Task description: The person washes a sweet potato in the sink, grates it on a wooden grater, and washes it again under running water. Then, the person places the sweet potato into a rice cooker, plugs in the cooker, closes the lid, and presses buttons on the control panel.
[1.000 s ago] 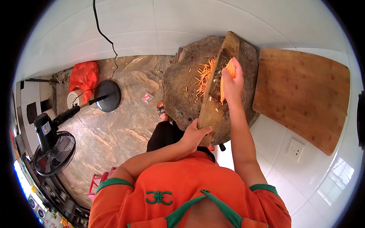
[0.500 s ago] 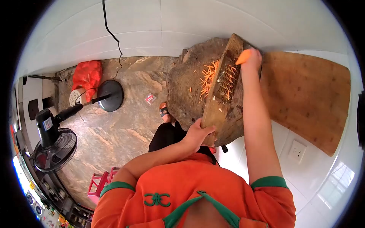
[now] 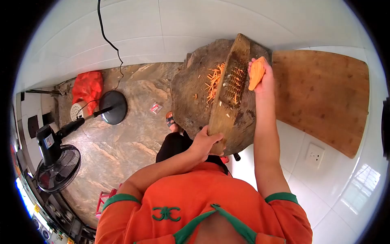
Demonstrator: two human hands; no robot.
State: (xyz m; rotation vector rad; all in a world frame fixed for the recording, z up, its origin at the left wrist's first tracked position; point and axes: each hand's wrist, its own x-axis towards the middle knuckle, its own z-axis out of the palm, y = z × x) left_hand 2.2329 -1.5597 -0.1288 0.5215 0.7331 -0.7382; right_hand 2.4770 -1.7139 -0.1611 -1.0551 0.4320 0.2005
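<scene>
A: What have the fingers of the right hand (image 3: 265,81) got?

B: They're curled around an orange piece (image 3: 256,74), right of the frame's upper centre. Its pale orange face is turned to the camera, and it narrows toward the lower end.

A: And the left hand (image 3: 205,143)?

B: Closed on the lower end of a wooden grater (image 3: 224,115), just below the centre of the frame, thumb laid across the top.

A: Is the piece on the grater?

B: No, just beside it, to the right of the toothed middle. A few orange bits sit among the teeth.

A: What's under the grater?

B: A broad wooden stump (image 3: 189,95). Orange shreds (image 3: 213,83) lie heaped on it, along the grater's left edge.

A: Further out?

B: A brown board (image 3: 321,95) stands at the right of the frame, with a wall socket (image 3: 315,155) below it. Left of centre, a small packet (image 3: 155,107) lies on the floor (image 3: 134,126). At far left there's a black fan (image 3: 58,166), with a red bag (image 3: 87,89) above it.
</scene>
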